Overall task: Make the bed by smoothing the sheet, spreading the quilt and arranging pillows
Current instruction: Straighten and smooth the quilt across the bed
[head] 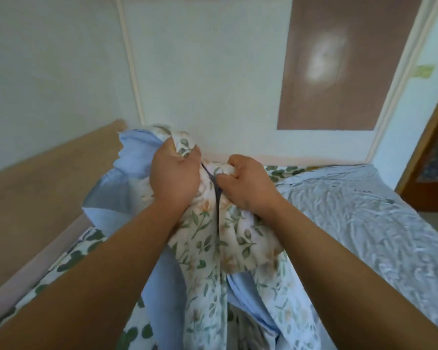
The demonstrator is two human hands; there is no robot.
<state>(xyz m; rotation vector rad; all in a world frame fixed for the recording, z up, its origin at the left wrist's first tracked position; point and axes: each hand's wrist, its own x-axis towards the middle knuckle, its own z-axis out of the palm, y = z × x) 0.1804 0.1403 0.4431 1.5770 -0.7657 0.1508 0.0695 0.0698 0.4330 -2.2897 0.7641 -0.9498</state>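
Quilt, floral with blue backing: hanging bunched at frame centre, long axis running top to bottom. Left hand and right hand are clutching its upper folds, fists nearly touching. Leaf-print sheet is lying lower left and a crumpled grey-blue cover right.

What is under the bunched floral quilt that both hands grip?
Left of the quilt a leaf-print sheet shows; right of it, crinkled pale-blue bedding. The left hand and right hand bunch the quilt, whose hanging folds hide whatever lies directly beneath.
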